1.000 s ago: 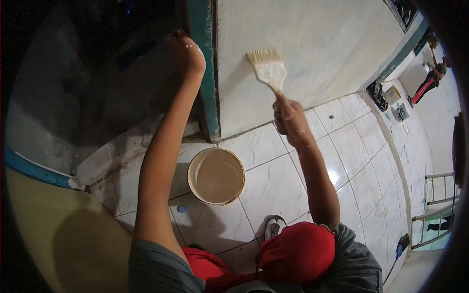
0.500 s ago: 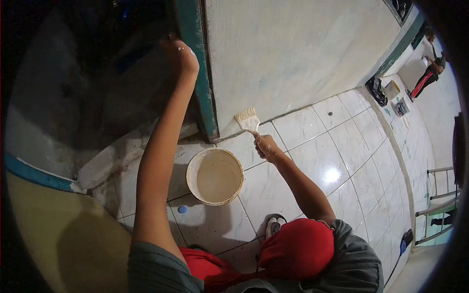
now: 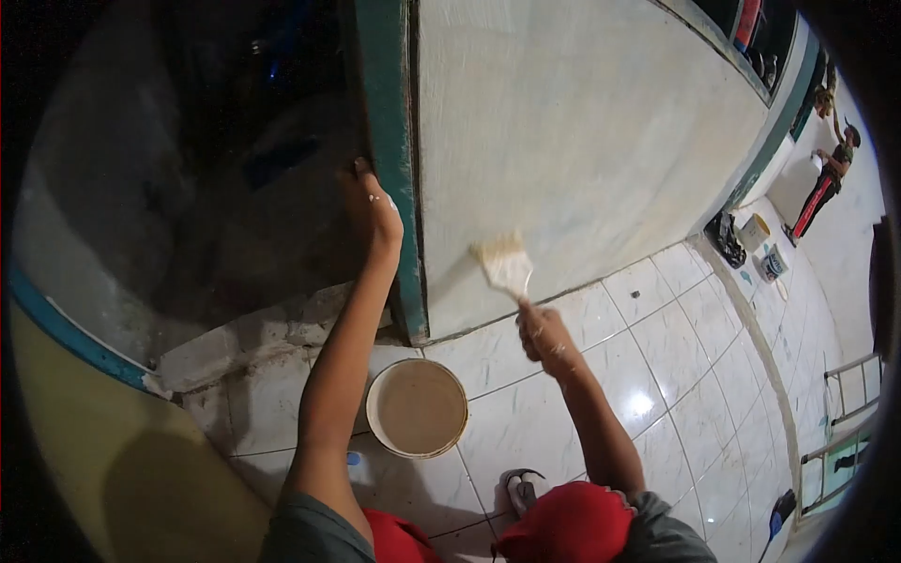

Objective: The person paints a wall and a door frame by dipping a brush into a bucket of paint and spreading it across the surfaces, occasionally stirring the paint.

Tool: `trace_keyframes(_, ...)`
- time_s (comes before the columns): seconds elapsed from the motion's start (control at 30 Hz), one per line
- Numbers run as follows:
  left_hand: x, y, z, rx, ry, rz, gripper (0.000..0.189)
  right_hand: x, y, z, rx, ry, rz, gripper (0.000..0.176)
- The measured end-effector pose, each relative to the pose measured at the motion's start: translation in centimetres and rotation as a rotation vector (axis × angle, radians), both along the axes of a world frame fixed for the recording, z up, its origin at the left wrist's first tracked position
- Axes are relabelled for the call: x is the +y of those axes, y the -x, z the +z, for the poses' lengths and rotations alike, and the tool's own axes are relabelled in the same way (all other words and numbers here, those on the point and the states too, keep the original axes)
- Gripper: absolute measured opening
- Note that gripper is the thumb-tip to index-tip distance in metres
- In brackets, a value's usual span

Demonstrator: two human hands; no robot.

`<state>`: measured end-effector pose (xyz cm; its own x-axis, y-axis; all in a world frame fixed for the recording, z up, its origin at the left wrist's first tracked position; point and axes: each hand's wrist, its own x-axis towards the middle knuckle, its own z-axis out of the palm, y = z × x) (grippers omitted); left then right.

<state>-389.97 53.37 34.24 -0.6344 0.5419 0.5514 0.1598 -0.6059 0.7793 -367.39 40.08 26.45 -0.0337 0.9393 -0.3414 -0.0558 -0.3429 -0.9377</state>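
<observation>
My right hand is closed round the handle of a wide paintbrush, its pale bristles up against the lower part of the whitish wall. My left hand, flecked with white paint, grips the edge of the green door frame; its fingers are partly lost in the dark doorway. On the tiles below, between my arms, stands a round bucket with cloudy beige liquid in it. A small blue object lies beside the bucket, near my left forearm.
Along the wall to the right are a black plastic bag, a yellowish bucket and a labelled paint tub. Another person stands farther off with an arm raised. A metal ladder is at the right edge. A raised step crosses the doorway.
The brush has gone from the foot of the wall to higher up its face, with my right hand still round it. My view has shifted upward. My left hand stays at the door frame.
</observation>
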Motion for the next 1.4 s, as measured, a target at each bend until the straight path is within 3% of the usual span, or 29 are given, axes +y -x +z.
trace_keyframes(0.13, 1.2, 0.5, -0.6, -0.018, -0.047, -0.059, 0.037, 1.4, -1.1, -12.6, -0.312, 0.132, 0.151, 0.038)
trace_keyframes(0.2, 1.3, 0.5, -1.0, -0.002, -0.055, -0.044, 0.037, 2.0, -0.4, -13.6, -0.132, 0.251, 0.119, 0.038)
trace_keyframes(0.27, 1.6, 0.9, -1.4, 0.092, -0.099, -0.012, 0.034, 2.0, 0.4, -10.7, 0.018, 0.257, 0.088, 0.039)
trace_keyframes(0.43, 2.1, 0.9, -1.5, -0.085, -0.182, -0.13, 0.029, 1.4, -0.5, -0.9, -0.007, 0.004, 0.057, 0.039)
trace_keyframes(0.53, 0.9, 1.4, -0.6, 0.039, -0.011, 0.041, 0.027, 1.6, -1.5, 3.6, 0.063, -0.082, 0.052, 0.039)
trace_keyframes(0.57, 0.4, 2.3, 0.3, -0.107, 0.166, -0.114, 0.028, 1.8, -1.5, 3.9, 0.127, -0.121, 0.032, 0.038)
trace_keyframes(0.6, -0.1, 2.9, 0.6, -0.248, 0.35, -0.27, 0.028, 2.3, -1.6, 2.9, 0.164, -0.133, 0.041, 0.039)
trace_keyframes(0.63, 0.0, 2.6, -0.1, -0.225, 0.381, -0.255, 0.028, 2.6, -1.5, 1.4, 0.127, -0.14, 0.033, 0.039)
trace_keyframes(0.7, 1.0, 1.3, -1.6, 0.166, -0.044, 0.136, 0.031, 3.2, -1.4, -2.1, 0.165, -0.08, 0.083, 0.04)
trace_keyframes(0.73, 1.4, 1.3, -1.5, 0.183, -0.026, 0.124, 0.031, 3.4, -1.0, -4.0, 0.181, -0.061, 0.071, 0.04)
trace_keyframes(0.8, 1.8, 1.2, -1.7, -0.079, -0.12, 0.029, 0.033, 3.4, -0.8, -7.8, 0.052, -0.045, 0.082, 0.041)
trace_keyframes(0.87, 1.3, 1.0, -1.5, -0.114, -0.034, -0.025, 0.032, 3.5, -0.8, -9.8, 0.023, -0.033, 0.091, 0.042)
trace_keyframes(0.97, 2.5, 2.9, -3.0, 0.034, 0.005, 0.122, 0.031, 3.0, -1.1, -12.3, 0.026, 0.056, 0.132, 0.041)
trace_keyframes(1.03, 2.6, 3.3, -3.1, 0.384, -0.028, 0.336, 0.028, 2.8, -1.3, -14.0, 0.044, 0.12, 0.143, 0.041)
trace_keyframes(1.07, 2.3, 3.1, -3.3, 0.378, -0.026, 0.339, 0.028, 2.9, -1.4, -14.7, 0.083, 0.156, 0.145, 0.041)
trace_keyframes(1.17, 1.9, 2.5, -2.1, 0.366, 0.0, 0.321, 0.026, 3.2, -1.8, -13.3, 0.065, 0.203, 0.124, 0.041)
trace_keyframes(1.23, 1.6, 1.9, -1.4, 0.125, -0.059, 0.112, 0.027, 3.2, -3.0, -9.6, 0.05, 0.15, 0.105, 0.041)
trace_keyframes(1.27, 1.9, 2.1, -1.4, 0.127, -0.06, 0.101, 0.027, 3.2, -3.5, -6.0, -0.023, 0.073, 0.09, 0.041)
trace_keyframes(1.33, 2.2, 2.7, -2.4, 0.364, -0.121, 0.259, 0.03, 3.2, -4.6, -1.0, 0.072, 0.018, 0.054, 0.04)
trace_keyframes(1.37, 1.4, 2.0, -1.6, 0.024, -0.027, 0.037, 0.032, 3.0, -4.8, 0.9, 0.09, -0.043, 0.029, 0.039)
trace_keyframes(1.4, 1.1, 1.9, -1.4, 0.018, -0.013, 0.03, 0.032, 2.6, -5.0, 2.9, 0.114, -0.1, 0.027, 0.039)
